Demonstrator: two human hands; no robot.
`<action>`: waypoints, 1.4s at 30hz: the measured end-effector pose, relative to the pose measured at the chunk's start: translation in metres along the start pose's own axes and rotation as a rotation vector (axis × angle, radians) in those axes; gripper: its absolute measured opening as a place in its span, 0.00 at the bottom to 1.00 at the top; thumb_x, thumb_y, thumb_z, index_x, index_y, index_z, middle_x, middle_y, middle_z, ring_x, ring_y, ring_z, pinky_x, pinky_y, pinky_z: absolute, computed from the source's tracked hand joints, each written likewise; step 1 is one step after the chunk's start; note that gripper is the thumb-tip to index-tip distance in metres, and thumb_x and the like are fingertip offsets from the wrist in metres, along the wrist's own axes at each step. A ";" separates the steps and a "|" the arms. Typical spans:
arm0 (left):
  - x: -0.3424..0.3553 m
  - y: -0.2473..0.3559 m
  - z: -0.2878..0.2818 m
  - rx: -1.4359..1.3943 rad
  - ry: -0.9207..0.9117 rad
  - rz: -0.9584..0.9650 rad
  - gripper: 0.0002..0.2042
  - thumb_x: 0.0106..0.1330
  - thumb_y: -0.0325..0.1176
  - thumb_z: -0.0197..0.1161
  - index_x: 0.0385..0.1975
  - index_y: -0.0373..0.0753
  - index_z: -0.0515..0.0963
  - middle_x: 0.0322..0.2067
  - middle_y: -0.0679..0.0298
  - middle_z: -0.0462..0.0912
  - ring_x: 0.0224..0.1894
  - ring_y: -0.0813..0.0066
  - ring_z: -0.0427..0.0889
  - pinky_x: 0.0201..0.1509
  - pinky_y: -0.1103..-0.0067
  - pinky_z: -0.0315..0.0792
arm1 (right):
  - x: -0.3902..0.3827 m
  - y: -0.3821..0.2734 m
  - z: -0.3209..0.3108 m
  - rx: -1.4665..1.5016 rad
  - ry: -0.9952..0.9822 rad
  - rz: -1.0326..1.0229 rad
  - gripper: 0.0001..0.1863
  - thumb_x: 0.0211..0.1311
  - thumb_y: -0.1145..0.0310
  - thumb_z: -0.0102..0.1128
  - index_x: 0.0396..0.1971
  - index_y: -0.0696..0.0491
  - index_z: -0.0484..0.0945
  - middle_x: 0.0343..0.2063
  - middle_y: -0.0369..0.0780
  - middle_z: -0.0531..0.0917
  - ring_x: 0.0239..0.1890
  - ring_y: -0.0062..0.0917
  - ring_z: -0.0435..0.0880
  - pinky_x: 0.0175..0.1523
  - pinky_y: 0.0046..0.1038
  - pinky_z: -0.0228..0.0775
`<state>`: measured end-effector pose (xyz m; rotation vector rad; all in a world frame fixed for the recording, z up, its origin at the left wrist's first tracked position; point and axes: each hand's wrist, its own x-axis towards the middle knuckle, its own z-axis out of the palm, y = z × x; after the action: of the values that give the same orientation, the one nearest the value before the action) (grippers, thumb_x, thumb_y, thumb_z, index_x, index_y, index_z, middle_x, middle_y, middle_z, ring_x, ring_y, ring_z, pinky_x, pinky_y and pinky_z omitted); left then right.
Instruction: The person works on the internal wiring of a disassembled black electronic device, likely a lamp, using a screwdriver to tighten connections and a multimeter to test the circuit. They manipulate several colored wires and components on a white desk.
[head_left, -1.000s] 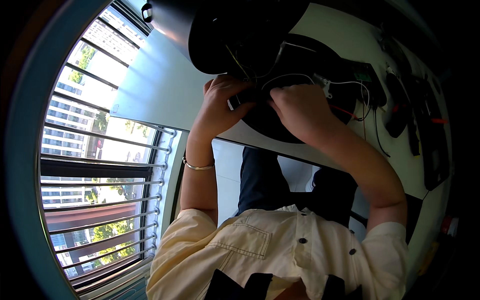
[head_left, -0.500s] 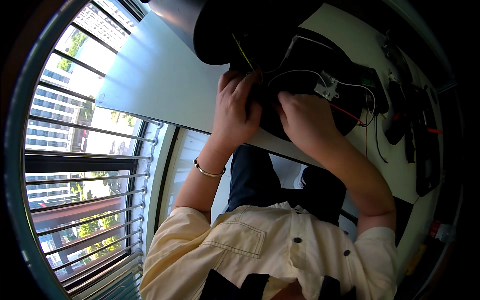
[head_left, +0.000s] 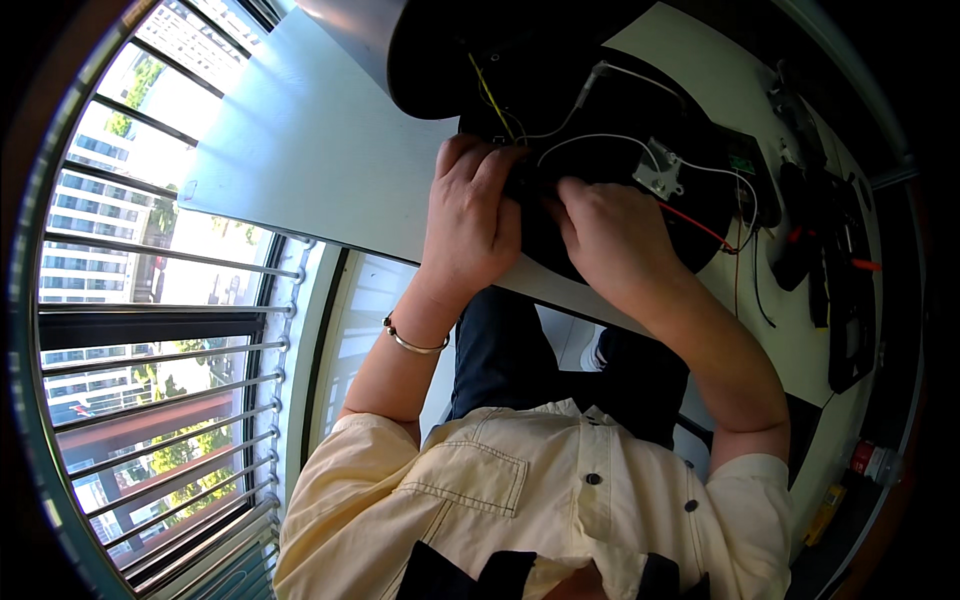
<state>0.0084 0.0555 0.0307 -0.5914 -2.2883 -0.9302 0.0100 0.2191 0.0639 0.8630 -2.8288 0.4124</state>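
Note:
A black rounded appliance part (head_left: 705,130) lies on the white table, with loose wires running over it. My left hand (head_left: 468,220) is at its left side with fingers bent and closed; what they hold is lost in the dark. Close by, my right hand (head_left: 615,235) has its fingers curled in a pinch, their tips hidden in shadow. Just beyond the right hand sits a small metal bracket (head_left: 658,172) joined to white wires (head_left: 602,137). A yellow-green wire (head_left: 490,92) rises past my left fingertips. Red wire (head_left: 690,222) runs off to the right.
A large silver housing (head_left: 355,30) with a dark inside stands at the far left of the table (head_left: 300,150). Along the right edge lie dark hand tools (head_left: 797,240) and a long black object (head_left: 850,335). A barred window (head_left: 160,325) is on my left.
The view has shifted slightly. Both hands stay at nearly the same spot on the black part, with only small finger movement.

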 end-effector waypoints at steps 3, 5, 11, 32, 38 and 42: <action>0.000 -0.001 0.000 0.000 0.001 0.003 0.21 0.43 0.24 0.46 0.40 0.32 0.77 0.37 0.52 0.79 0.46 0.54 0.71 0.56 0.66 0.65 | -0.001 0.001 0.001 0.006 0.030 -0.026 0.04 0.56 0.72 0.57 0.25 0.56 0.76 0.19 0.42 0.81 0.23 0.32 0.83 0.28 0.28 0.75; -0.001 -0.001 0.001 0.001 0.002 0.006 0.21 0.43 0.24 0.46 0.39 0.32 0.77 0.37 0.52 0.79 0.46 0.54 0.70 0.56 0.67 0.65 | -0.001 0.001 0.002 0.005 0.022 -0.020 0.04 0.57 0.72 0.56 0.25 0.56 0.76 0.19 0.42 0.81 0.23 0.32 0.83 0.28 0.29 0.75; -0.001 -0.004 0.002 -0.002 0.031 0.066 0.18 0.44 0.23 0.49 0.38 0.31 0.75 0.33 0.49 0.77 0.42 0.51 0.70 0.51 0.66 0.66 | -0.001 0.000 0.002 0.018 0.009 -0.017 0.03 0.55 0.73 0.56 0.25 0.56 0.76 0.20 0.42 0.81 0.24 0.34 0.83 0.29 0.30 0.76; -0.003 -0.004 0.003 0.004 0.030 0.093 0.17 0.44 0.23 0.50 0.37 0.32 0.76 0.34 0.50 0.77 0.42 0.51 0.68 0.51 0.65 0.65 | 0.022 0.007 -0.003 1.021 -0.378 0.506 0.12 0.59 0.70 0.54 0.20 0.61 0.78 0.11 0.40 0.76 0.13 0.24 0.76 0.24 0.25 0.68; -0.003 -0.004 0.004 0.007 0.037 0.097 0.17 0.44 0.23 0.50 0.36 0.33 0.76 0.33 0.50 0.76 0.42 0.51 0.68 0.51 0.65 0.65 | 0.010 -0.009 0.010 0.180 0.004 0.069 0.06 0.50 0.74 0.59 0.26 0.61 0.78 0.25 0.49 0.82 0.30 0.38 0.84 0.33 0.33 0.76; -0.004 -0.005 0.003 0.001 0.034 0.099 0.17 0.43 0.24 0.50 0.36 0.33 0.76 0.33 0.51 0.77 0.42 0.51 0.68 0.51 0.65 0.65 | 0.010 -0.017 0.000 0.081 -0.094 0.051 0.07 0.47 0.74 0.60 0.29 0.60 0.78 0.26 0.48 0.82 0.29 0.38 0.84 0.34 0.32 0.78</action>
<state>0.0069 0.0537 0.0242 -0.6771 -2.2078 -0.8844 0.0113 0.2005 0.0698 0.8482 -2.9434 0.5098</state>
